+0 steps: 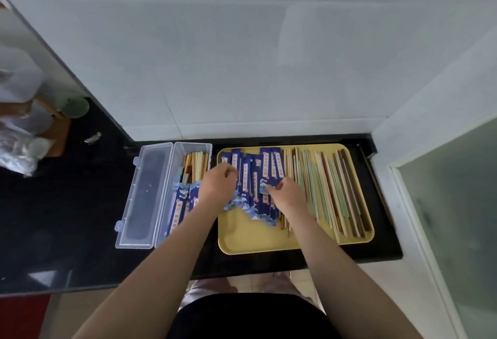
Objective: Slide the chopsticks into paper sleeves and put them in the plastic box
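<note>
Lid (145, 199) of the clear plastic box (192, 150) lies flat open at the middle left of the frame, and the box beside it already holds some chopsticks in blue sleeves (179, 208). Next comes the left hand (217, 187), its fingers curled down onto the pile of empty blue paper sleeves (251, 177) on the yellow tray (247, 239); I cannot tell if it has one yet. Then the right hand (286, 193) pinches the end of one sleeve. To do this well, I think it should pull just one sleeve free and hold its mouth open. Bare chopsticks (330, 193) lie in rows on the right side of the tray, close by. Sleeves are heaped on each other, so two may lift together. Bags and jars (18, 147) sit far left.
</note>
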`<action>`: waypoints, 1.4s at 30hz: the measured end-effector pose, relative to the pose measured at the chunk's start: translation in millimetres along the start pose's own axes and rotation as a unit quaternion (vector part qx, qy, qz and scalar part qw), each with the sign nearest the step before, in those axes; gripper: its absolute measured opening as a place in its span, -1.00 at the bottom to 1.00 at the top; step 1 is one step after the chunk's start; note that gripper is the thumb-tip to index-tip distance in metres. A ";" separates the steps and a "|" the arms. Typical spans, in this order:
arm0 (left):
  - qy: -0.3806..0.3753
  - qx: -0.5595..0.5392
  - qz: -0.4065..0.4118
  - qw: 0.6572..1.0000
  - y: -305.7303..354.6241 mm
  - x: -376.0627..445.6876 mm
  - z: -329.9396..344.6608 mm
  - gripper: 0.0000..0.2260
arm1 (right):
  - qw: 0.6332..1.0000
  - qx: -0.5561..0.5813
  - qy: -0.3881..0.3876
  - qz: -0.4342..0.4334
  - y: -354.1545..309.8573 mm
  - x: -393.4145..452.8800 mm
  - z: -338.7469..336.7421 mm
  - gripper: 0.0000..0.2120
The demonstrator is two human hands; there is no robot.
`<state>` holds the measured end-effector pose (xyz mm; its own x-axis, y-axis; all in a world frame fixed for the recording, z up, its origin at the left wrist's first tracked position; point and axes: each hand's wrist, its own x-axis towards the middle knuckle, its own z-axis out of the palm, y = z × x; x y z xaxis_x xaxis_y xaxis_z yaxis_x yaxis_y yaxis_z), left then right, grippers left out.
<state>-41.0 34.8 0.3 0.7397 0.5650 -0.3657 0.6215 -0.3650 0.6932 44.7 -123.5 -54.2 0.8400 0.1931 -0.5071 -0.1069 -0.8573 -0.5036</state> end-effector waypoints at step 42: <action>-0.121 0.157 -0.009 0.980 50.7 -9.2 118.4 -0.73 | 0.994 -0.091 -0.015 -0.052 60.3 6.1 -50.1 -0.91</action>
<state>14.4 -76.5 -34.7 0.7442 0.3952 -0.5385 0.6553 -0.5884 0.4737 70.1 -198.0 -52.6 0.8247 0.2964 -0.4817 0.0793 -0.9039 -0.4204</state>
